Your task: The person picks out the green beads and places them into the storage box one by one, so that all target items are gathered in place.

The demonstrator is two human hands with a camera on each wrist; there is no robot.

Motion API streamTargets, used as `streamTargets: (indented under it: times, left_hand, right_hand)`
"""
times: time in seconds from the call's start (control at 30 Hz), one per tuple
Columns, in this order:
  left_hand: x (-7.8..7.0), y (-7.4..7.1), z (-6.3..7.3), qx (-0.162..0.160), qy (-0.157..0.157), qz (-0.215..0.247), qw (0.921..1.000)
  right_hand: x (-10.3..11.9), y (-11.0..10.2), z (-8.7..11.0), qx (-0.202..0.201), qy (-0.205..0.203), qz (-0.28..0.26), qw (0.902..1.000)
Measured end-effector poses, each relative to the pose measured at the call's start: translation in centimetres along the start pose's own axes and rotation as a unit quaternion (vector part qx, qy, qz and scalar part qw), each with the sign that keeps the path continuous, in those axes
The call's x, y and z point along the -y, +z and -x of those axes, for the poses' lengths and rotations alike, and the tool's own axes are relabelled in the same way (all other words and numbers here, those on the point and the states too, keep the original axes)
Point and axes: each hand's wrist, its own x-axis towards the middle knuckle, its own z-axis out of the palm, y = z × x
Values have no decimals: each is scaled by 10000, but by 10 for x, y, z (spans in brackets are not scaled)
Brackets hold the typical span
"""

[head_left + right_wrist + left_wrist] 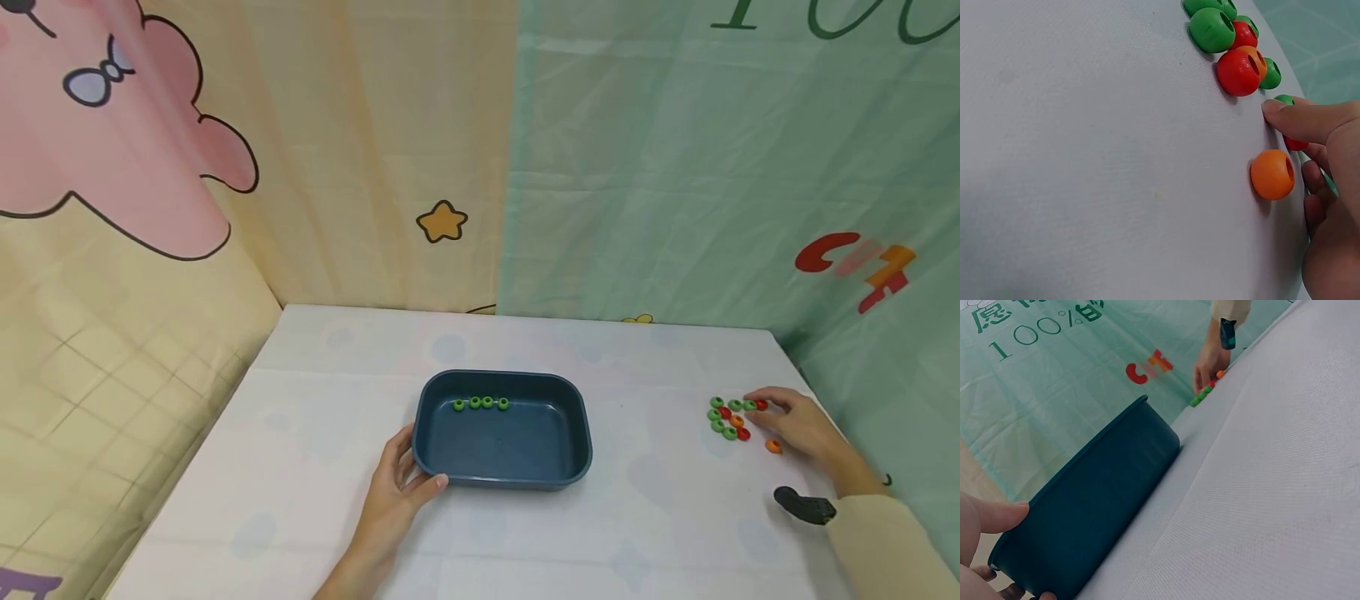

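My left hand (393, 492) grips the lower left corner of a dark blue rectangular tray (502, 481), thumb on the rim in the left wrist view and fingertips by the base. Inside the tray, several green beads (475, 402) lie in a row near the far wall. At the right of the table, my right hand (798, 425) pinches a green bead (1285, 99) between thumb and forefinger; the thumb hides part of it. Close under that hand are a red bead (1295, 144) and an orange bead (1272, 175). Each visible bead hole is round.
Left of the right hand lies a cluster of green, red and orange beads (730, 433). A black wrist device (805, 506) sticks out from the right sleeve. The white tablecloth (300, 400) meets printed curtains (637, 208) at the back and sides.
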Motion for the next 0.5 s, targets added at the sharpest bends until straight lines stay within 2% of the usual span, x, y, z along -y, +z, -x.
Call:
streamTargets:
  times: [0.2,0.5]
  left_hand:
    - [-1,1,0,35,17,22,10000]
    - [-1,1,1,-32,-49,-77,10000]
  right_hand:
    - [-3,1,0,-107,-37,14,9999]
    - [5,-5,0,-188,-4,-87,9998]
